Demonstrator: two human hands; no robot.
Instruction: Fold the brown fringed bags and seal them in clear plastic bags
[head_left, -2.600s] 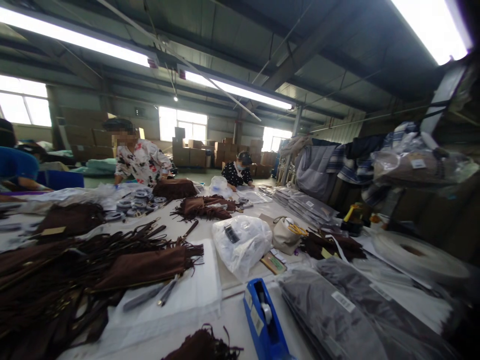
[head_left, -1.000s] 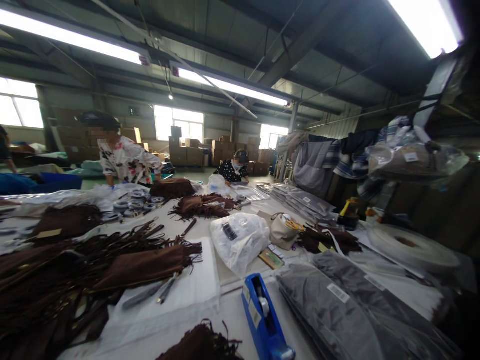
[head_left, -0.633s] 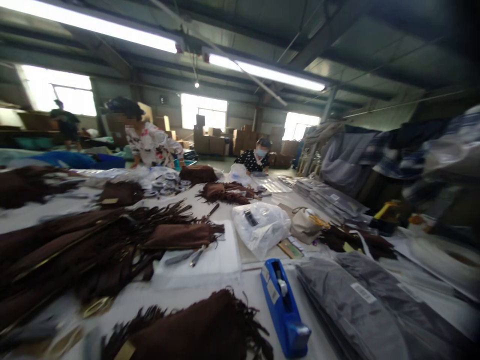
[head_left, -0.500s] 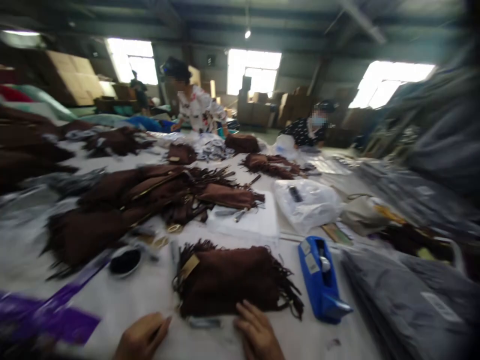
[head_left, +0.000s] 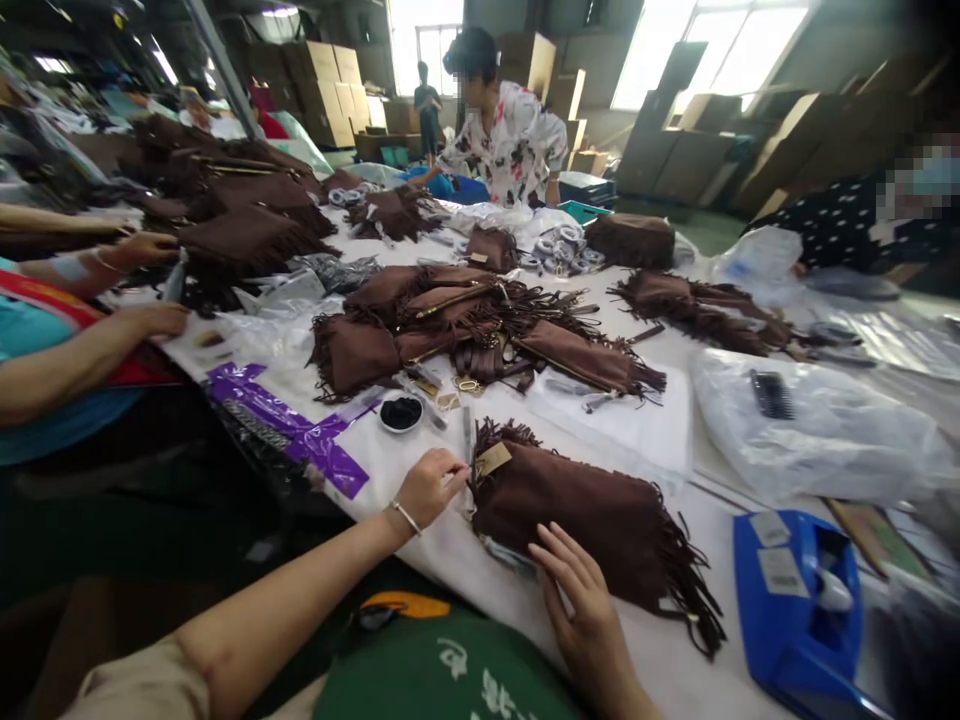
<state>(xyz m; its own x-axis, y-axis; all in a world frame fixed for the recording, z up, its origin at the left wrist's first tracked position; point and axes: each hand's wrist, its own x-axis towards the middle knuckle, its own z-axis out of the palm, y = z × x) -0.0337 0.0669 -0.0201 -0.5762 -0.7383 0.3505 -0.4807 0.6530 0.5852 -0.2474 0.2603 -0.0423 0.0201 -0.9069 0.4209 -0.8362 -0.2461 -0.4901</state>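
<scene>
A brown fringed bag point(head_left: 577, 510) lies on the white-covered table, with a tan tag point(head_left: 493, 460) at its upper left corner. My left hand point(head_left: 431, 487) is beside the bag's left end, its fingers bent together; what they may hold is too small to make out. On the bag's near edge rests my right hand point(head_left: 574, 585), fingers spread, holding nothing. Some clear plastic shows under that near edge. Just left of the bag stands a small white bowl of black material point(head_left: 401, 412).
A blue tape dispenser point(head_left: 799, 600) stands at the right, below a clear plastic bag point(head_left: 810, 420). More brown fringed bags point(head_left: 442, 320) are piled behind. Purple tape point(head_left: 326, 450) marks the table's left edge. Another person's hands point(head_left: 154, 285) work at far left; other people stand behind.
The view has swung left and down, showing my forearms and a person at the left. My left hand has moved up alongside the bag's left end; my right hand stays at its near edge.
</scene>
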